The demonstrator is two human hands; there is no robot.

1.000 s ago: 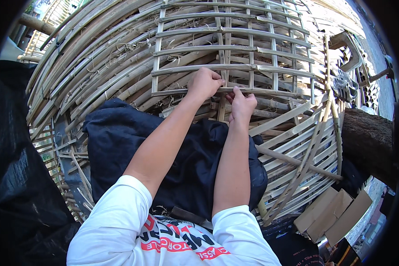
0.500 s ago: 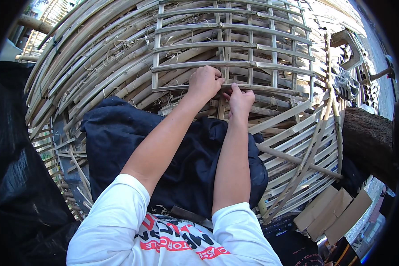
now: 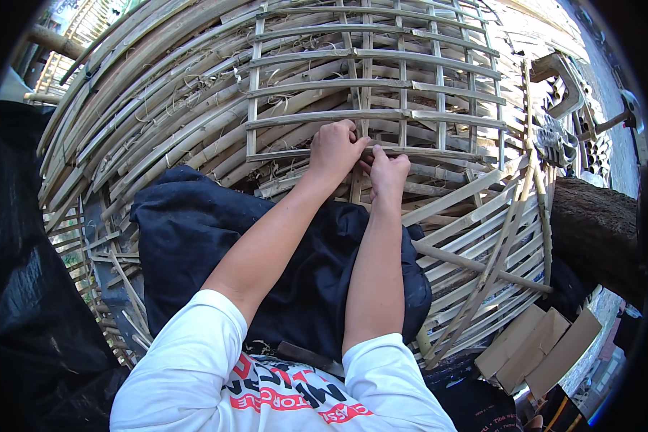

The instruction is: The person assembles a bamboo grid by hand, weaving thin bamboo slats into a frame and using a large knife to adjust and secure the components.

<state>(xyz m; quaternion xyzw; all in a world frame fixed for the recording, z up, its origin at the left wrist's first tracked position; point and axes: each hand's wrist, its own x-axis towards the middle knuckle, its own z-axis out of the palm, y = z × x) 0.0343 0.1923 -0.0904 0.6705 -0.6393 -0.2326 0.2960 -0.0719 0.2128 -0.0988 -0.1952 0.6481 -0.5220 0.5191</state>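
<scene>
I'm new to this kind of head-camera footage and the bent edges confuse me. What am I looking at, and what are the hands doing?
There is no machine here: a person works with two bare hands. The one picture comes from a wide fisheye camera worn on the person's head, looking down, so straight things curve near the rim and the forearms enter from below. The left hand and right hand meet on a bamboo lattice of thin strips, at the crossing of a horizontal strip and an upright one. Both are closed about that spot; whether they pinch a tie or only the strips is too small to tell. A dark cloth covers the lap. Loose bamboo strips lie to the right, with flat cardboard pieces beyond.
</scene>
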